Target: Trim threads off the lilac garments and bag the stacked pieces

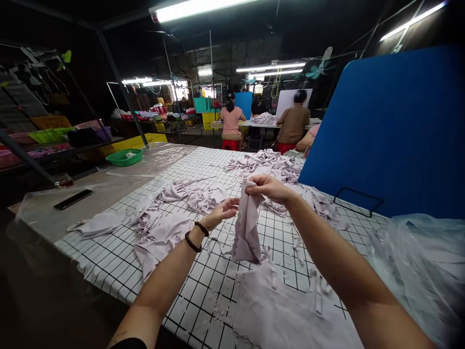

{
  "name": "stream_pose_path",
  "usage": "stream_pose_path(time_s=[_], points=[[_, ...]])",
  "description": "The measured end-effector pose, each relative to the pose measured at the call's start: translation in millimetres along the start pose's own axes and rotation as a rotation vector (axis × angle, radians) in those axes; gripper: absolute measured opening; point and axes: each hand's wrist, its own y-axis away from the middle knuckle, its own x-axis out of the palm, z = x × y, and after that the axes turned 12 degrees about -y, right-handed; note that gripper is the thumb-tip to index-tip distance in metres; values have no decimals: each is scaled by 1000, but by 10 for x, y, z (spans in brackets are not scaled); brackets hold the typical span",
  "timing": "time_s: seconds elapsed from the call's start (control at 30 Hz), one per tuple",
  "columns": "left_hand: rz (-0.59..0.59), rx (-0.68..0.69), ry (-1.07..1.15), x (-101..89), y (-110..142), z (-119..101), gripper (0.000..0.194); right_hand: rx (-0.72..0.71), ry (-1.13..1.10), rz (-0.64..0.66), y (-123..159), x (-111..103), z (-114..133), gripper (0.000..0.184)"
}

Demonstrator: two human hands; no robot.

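Note:
Pinched between the thumb and fingers of my right hand (271,189) is a pale lilac fabric piece (247,232) with a scalloped edge, hanging down above the table. My left hand (223,212), with dark bead bracelets on the wrist, is just left of the fabric, its fingers stretched toward it. Whether those fingertips touch the cloth I cannot tell. A larger lilac garment (286,310) with thin straps lies flat below my hands. Heaps of similar cloth lie to the left (163,228) and behind (276,165).
A grid-patterned cloth (203,295) covers the table, with small scraps on it. On the right stand a blue board (392,135) and a clear plastic bag (421,271). A phone (73,199), a glass (63,181) and a green basin (124,157) sit at left. Several people work farther back.

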Motion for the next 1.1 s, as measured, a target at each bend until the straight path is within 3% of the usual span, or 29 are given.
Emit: stream_pose_path(time_s=[0.13, 0.2, 0.27, 0.33, 0.4, 0.43, 0.57, 0.67, 0.87, 1.0, 1.1], points=[[-82, 30, -281, 42, -106, -372, 53, 12, 165, 102, -94, -57, -34, 23], [-125, -22, -479, 48, -194, -505, 40, -16, 239, 44, -149, -94, -73, 22], [-177, -103, -561, 40, -310, -570, 35, -131, 363, -196, -163, -96, -134, 18], [-273, -195, -564, 15, -451, -588, 31, -298, 489, -542, -104, -13, -231, 14], [-394, -243, -551, -19, -604, -592, 32, -421, 562, -723, 30, 172, -376, 16], [-454, -244, -552, -36, -680, -598, 38, -450, 578, -684, 112, 295, -466, 18], [-611, -191, -602, -67, -934, -672, 61, -466, 818, -305, 360, 765, -877, 29], [-690, -119, -674, -41, -1052, -772, 63, -393, 1146, -184, 356, 864, -1129, 45], [-712, -28, -551, 3, -1147, -972, 51, -300, 1537, -376, 272, 486, -1359, 42], [-718, -19, -448, 16, -1218, -1033, 41, -297, 1626, -478, 332, 233, -1368, 31], [-709, -30, -408, 36, -1281, -1033, 34, -334, 1566, -571, 349, 119, -1365, 18]])
